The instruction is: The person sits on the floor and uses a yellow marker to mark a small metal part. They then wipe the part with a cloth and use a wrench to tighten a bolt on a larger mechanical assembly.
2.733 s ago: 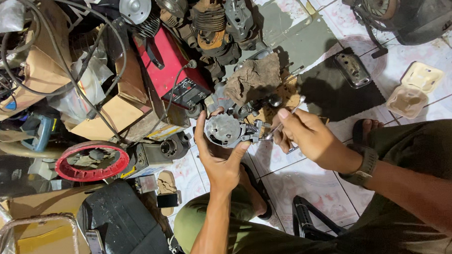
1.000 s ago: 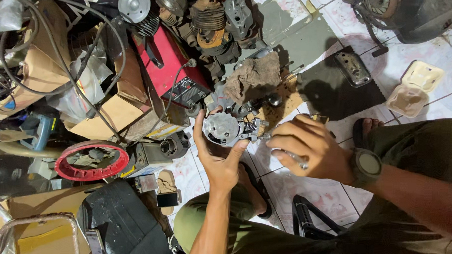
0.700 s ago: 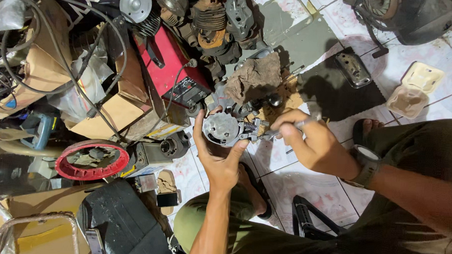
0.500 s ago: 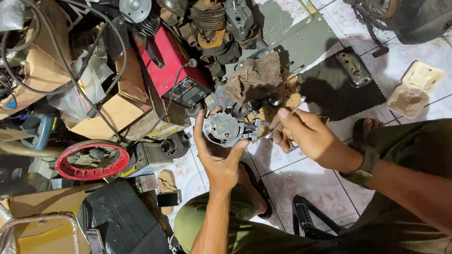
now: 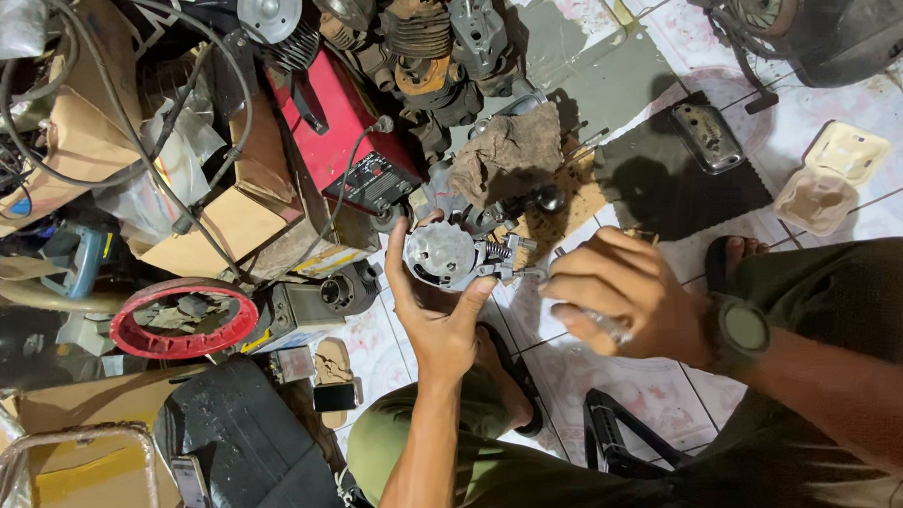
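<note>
Here, from the head view, the left hand (image 5: pixel 439 319) cups a round grey metal engine part (image 5: pixel 441 254) above the tiled floor (image 5: pixel 657 381), fingers curled round its rim. It looks rigid, fairly heavy and greasy, best gripped there. The right hand (image 5: pixel 625 300) is closed round a slim tool (image 5: pixel 594 319). An open cream tray (image 5: pixel 834 177) looks empty.

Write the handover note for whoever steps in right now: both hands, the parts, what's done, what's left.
Left hand: holds the round metal part up from below, thumb and fingers on its rim.
Right hand: closed on a thin tool, tip at the part's spring side.
Around: rag just beyond the part, red ring on the floor to the left, red machine behind.
Done: the part is off the floor and steadied.
Left: the tool work at the part; how far along it is cannot be told.
</note>
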